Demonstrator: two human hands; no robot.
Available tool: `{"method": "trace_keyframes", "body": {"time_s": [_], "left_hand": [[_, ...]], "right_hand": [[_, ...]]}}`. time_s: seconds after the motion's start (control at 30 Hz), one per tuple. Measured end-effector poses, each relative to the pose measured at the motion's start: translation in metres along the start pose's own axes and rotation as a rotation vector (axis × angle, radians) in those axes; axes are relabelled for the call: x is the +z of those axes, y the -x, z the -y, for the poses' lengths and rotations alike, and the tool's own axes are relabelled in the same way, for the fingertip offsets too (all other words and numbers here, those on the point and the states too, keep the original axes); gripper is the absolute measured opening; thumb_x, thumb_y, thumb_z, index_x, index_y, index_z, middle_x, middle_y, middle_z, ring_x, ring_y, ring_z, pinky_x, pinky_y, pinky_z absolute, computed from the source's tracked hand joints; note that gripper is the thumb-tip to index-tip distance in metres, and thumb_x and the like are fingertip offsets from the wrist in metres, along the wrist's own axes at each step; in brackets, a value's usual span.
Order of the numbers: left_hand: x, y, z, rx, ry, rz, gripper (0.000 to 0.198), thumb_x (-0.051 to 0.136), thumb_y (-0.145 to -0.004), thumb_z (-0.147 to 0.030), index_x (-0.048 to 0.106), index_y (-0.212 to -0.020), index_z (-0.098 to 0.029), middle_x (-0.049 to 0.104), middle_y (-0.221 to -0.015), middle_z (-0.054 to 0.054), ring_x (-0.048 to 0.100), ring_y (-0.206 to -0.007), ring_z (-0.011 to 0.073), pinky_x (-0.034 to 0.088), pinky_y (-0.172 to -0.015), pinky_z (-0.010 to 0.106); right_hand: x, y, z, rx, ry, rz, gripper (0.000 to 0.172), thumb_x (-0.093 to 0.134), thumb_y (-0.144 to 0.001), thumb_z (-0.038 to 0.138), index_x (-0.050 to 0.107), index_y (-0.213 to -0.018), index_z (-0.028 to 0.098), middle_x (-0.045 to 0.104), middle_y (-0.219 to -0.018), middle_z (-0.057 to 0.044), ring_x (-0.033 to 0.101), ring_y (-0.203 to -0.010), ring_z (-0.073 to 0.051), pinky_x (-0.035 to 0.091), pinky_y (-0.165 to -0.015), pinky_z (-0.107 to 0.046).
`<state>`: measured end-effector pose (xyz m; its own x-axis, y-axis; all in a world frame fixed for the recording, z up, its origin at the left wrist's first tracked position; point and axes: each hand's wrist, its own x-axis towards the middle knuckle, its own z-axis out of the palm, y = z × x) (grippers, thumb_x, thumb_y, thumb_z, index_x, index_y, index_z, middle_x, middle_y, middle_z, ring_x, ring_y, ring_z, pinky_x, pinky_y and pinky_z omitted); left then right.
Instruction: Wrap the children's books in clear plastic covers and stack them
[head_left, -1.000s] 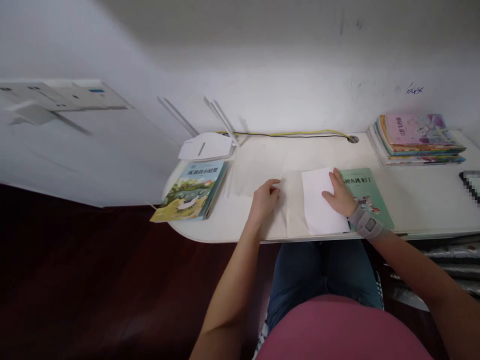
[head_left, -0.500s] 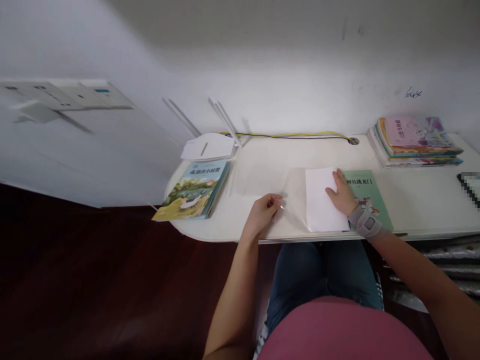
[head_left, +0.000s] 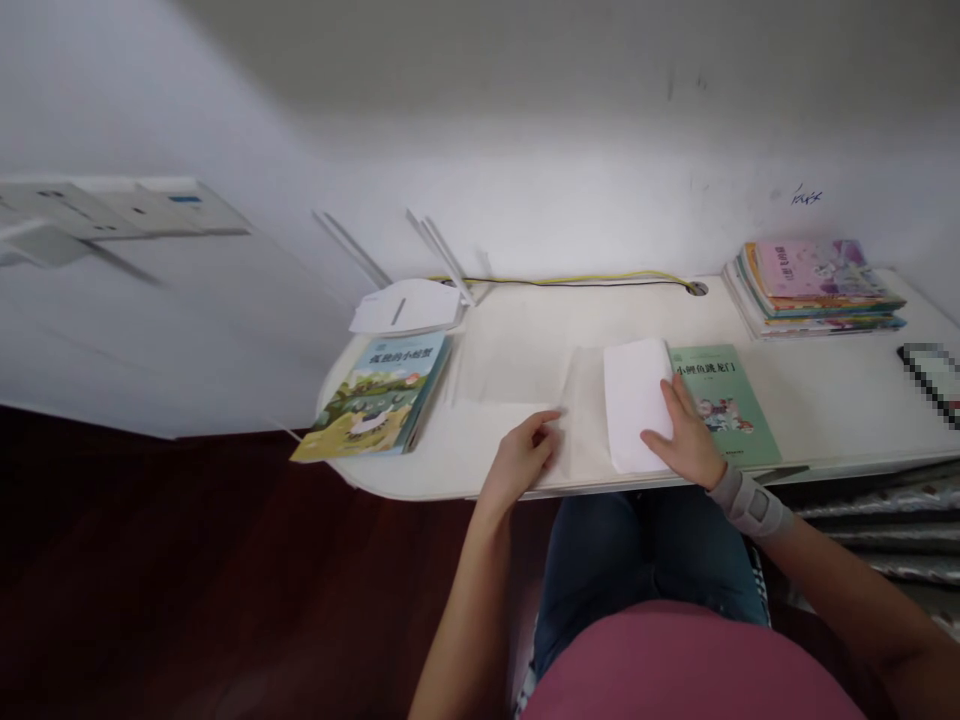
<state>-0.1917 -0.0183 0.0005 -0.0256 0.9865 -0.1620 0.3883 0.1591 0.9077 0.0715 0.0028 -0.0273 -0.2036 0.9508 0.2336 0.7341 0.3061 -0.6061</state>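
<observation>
A green book (head_left: 731, 405) with a printed cover lies near the front edge of the desk. A blank white leaf (head_left: 634, 410) overlaps its left side; I cannot tell whether it belongs to the book. My right hand (head_left: 686, 435), wearing a grey wrist band, rests on the leaf's right part with thumb and fingers apart. Clear plastic film (head_left: 581, 420) spreads flat from under the leaf to the left. Beside the film's near left part is my left hand (head_left: 525, 455), its index finger stretched out and the other fingers loosely bent, with nothing visible in it.
At the left end, a book with a crab cover (head_left: 375, 395) overhangs the desk (head_left: 465, 460) edge, below a white router (head_left: 409, 305). A stack of books (head_left: 817, 290) stands back right. A phone-like object (head_left: 930, 380) is at far right. Cables (head_left: 570, 280) run along the wall.
My left hand has let go of the film, which now lies flatter. My right hand has slid down and toward the leaf's right edge. The leaf bends slightly, and the view has shifted a little.
</observation>
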Motion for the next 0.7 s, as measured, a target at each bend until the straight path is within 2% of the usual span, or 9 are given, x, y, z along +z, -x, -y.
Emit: {"method": "trace_keyframes", "body": {"time_s": [0.17,0.33,0.4,0.57,0.7], "left_hand": [[0.000,0.002,0.001,0.002,0.062,-0.032,0.037,0.055,-0.073,-0.034,0.059,-0.105,-0.016,0.050,-0.065,-0.005,0.046,-0.047,0.0071,0.038,-0.048,0.021],[0.001,0.001,0.002,0.000,0.084,-0.041,0.038,0.057,-0.071,-0.036,0.060,-0.102,-0.015,0.050,-0.064,-0.005,0.046,-0.047,0.0071,0.038,-0.047,0.021],[0.002,0.000,0.002,0.000,0.094,-0.042,0.039,0.057,-0.069,-0.037,0.060,-0.101,-0.015,0.049,-0.063,-0.006,0.046,-0.047,0.0074,0.037,-0.047,0.022],[0.003,0.002,0.002,0.009,0.065,-0.070,0.036,0.055,-0.070,-0.035,0.060,-0.100,-0.015,0.049,-0.061,-0.006,0.045,-0.046,0.0075,0.036,-0.047,0.022],[0.003,0.002,0.006,0.031,0.038,-0.063,0.036,0.055,-0.071,-0.034,0.061,-0.101,-0.016,0.050,-0.065,-0.006,0.046,-0.046,0.0074,0.037,-0.048,0.022]], "right_hand": [[-0.001,-0.002,0.002,-0.021,0.066,-0.009,0.074,0.055,-0.080,0.031,0.025,-0.146,0.015,0.016,-0.155,-0.016,0.017,-0.142,-0.031,0.029,-0.111,-0.050],[-0.007,-0.002,0.002,-0.157,0.071,0.052,0.074,0.048,-0.086,0.045,0.021,-0.147,0.012,0.016,-0.154,-0.018,0.012,-0.143,-0.029,0.023,-0.113,-0.049],[-0.005,-0.001,0.005,-0.167,0.117,0.063,0.076,0.047,-0.087,0.048,0.019,-0.147,0.011,0.014,-0.154,-0.019,0.011,-0.143,-0.029,0.023,-0.112,-0.050],[0.002,0.003,0.016,-0.175,0.267,0.064,0.073,0.050,-0.086,0.041,0.022,-0.147,0.011,0.011,-0.155,-0.019,0.009,-0.143,-0.031,0.025,-0.111,-0.051],[-0.006,0.002,0.013,-0.268,0.259,0.207,0.076,0.052,-0.084,0.051,0.029,-0.145,0.012,0.015,-0.154,-0.018,0.008,-0.143,-0.031,0.021,-0.112,-0.051]]}}
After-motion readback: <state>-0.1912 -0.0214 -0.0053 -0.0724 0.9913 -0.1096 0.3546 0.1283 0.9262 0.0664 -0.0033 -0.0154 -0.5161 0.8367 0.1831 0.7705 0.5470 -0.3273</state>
